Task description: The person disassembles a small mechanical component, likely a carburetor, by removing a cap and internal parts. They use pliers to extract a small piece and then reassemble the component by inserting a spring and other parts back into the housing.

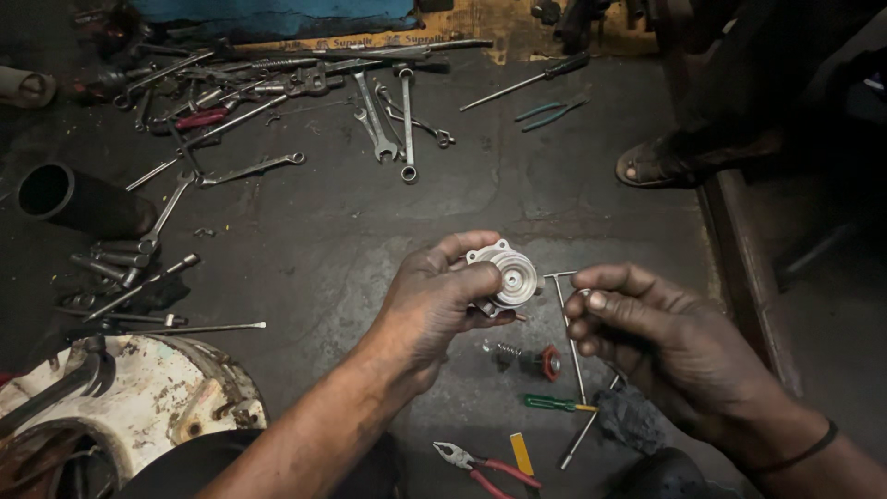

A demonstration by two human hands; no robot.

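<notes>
Head view: left hand (434, 300) has its fingers closed around a round silver metal cover (506, 275), held above the floor (323, 231), face toward the camera. Right hand (651, 323) pinches a T-handle hex key (566, 314), fingers closed on it, just beside the cover. Judgement: keep the cover steady and the key square to the bolt. Cover is bright machined aluminium with small ears and concentric rings. Spring (504, 351) and red-capped part (551, 362) lie on the floor below it.

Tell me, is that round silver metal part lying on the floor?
No, the left hand holds the round silver part up above the floor, while the right hand grips a T-handle tool beside it.
</notes>
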